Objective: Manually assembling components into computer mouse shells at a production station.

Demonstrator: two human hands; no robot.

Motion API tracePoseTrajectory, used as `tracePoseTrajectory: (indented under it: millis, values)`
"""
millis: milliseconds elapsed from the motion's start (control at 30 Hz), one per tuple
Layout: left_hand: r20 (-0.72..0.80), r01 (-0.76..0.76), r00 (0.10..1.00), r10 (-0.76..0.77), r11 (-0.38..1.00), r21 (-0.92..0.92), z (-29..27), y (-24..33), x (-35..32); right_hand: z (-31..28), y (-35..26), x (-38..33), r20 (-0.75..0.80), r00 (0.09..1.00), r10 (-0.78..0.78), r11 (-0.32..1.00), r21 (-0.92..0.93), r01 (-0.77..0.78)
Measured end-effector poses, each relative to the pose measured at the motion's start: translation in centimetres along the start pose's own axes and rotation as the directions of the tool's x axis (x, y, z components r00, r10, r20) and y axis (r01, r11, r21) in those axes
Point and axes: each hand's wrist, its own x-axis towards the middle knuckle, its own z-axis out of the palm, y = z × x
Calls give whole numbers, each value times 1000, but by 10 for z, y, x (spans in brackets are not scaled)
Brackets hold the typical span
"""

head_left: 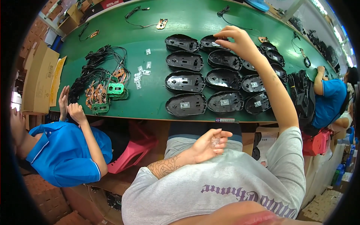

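Observation:
My left hand [212,144] is held in front of my lap, palm up, with its fingers curled around several small clear plastic lenses [215,142]. Over the far row of black mouse shells, my right hand [237,42] reaches down with thumb and forefinger slightly apart. Just by its fingertips, a clear lens [215,44] lies in a mouse shell [204,45]. Rows of similar open shells cover the table before me. Clear lenses sit in the near-row shells, such as the left one [185,105], while a far-left shell [182,43] shows none.
Loose clear lenses [138,77] lie on the green table [150,101] left of the shells. Farther left are cabled circuit boards [99,95] and green board pieces [116,89]. A co-worker in blue [71,153] sits at left; another [330,97] works at right, beyond black parts [302,93].

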Motion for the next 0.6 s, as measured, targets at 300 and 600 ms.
tracePoseTrajectory:
  millis: [300,600]
  values:
    - [86,-146,985,147,989,-13,93,32,-10,-57,-123,-78,250,956,-150,953,296,72]
    - [262,-318,913,312,948,-18,111,50,13,-55,-131,-104,53,995,-81,970,235,67]
